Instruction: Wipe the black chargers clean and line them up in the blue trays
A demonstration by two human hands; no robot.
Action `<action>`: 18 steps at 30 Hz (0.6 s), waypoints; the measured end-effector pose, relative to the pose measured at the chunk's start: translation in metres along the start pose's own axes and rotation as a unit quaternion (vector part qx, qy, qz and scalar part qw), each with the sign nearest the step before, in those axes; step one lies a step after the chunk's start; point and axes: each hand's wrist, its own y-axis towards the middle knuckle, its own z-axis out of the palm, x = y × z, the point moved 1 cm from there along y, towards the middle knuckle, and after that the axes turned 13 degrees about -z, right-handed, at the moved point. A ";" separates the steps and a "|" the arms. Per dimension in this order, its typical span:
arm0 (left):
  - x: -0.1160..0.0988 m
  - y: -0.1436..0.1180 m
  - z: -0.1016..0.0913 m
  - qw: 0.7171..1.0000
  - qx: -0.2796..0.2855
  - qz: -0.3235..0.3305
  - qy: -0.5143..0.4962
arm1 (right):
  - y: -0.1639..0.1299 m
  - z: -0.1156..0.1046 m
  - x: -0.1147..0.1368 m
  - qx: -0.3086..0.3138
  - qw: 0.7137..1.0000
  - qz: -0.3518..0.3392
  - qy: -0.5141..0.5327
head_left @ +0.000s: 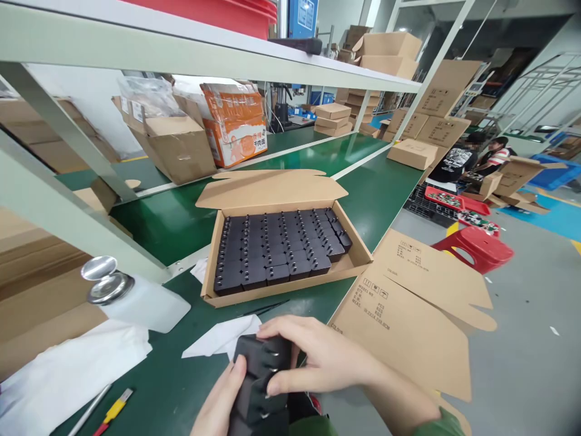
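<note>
Hands first: your left hand [220, 399] and right hand [313, 357] are both closed around a short stack of black plug adapters [261, 378], held just over the near edge of the green bench [172, 387]. The left cups the stack from below and the side; the right lies across its top, fingers curled over the prongs. Just beyond them, a white cloth [222, 339] lies on the bench, and towards the near left corner sit a white bottle with a metal cap [131, 297] and a yellow-handled tool [113, 412]. Off the right edge, a flattened carton sheet [408, 303] hangs out over the floor.

Further in, at the middle of the bench, an open cardboard tray [218, 290] holds rows of the same black adapters, packed close. Judging by that, you are most of the way through: the rows fill nearly the whole tray, with a bare strip left along its right and near sides. Whether your stack fits that gap is hard to judge. Beyond, at the far edge, stand an open box [177, 145] and an orange package [236, 127].
</note>
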 end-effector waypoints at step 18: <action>0.012 0.053 -0.010 0.985 0.164 0.035 -0.049 | -0.031 -0.185 -0.034 -0.011 0.907 0.230 -0.352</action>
